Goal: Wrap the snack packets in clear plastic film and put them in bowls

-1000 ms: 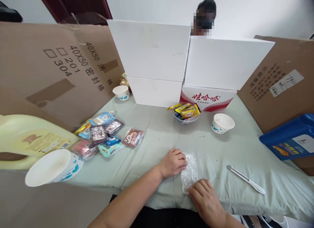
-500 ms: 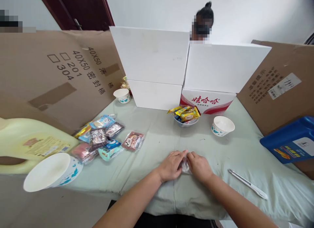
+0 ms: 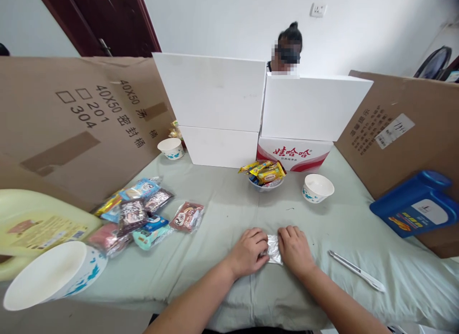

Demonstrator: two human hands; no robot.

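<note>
On the cloth-covered table in front of me lies a small crinkled silver wrapper [image 3: 274, 249], spread flat. My left hand [image 3: 249, 252] has its fingers curled down on the wrapper's left edge. Against the right edge, my right hand [image 3: 295, 250] rests with bent fingers, pressing it to the cloth. Whether anything is inside the wrapper I cannot tell. Beyond the hands stands a clear bowl [image 3: 267, 187] heaped with yellow and blue wrapped snacks. A white paper bowl [image 3: 317, 188] is to its right. One brown snack packet [image 3: 187, 217] lies left of my hands.
A white slim knife-like tool [image 3: 356, 271] lies at right, near a tilted blue bottle [image 3: 414, 205]. At left are several snack packets [image 3: 132, 214], a large paper bowl [image 3: 84, 272] and a yellow jug [image 3: 39, 224]. White boxes [image 3: 218, 147] stand behind; a person sits beyond them.
My hands have moved slightly apart, and the silver wrapper, bunched between them before, is now spread flat. The view has tilted up a little and shifted to the right.
</note>
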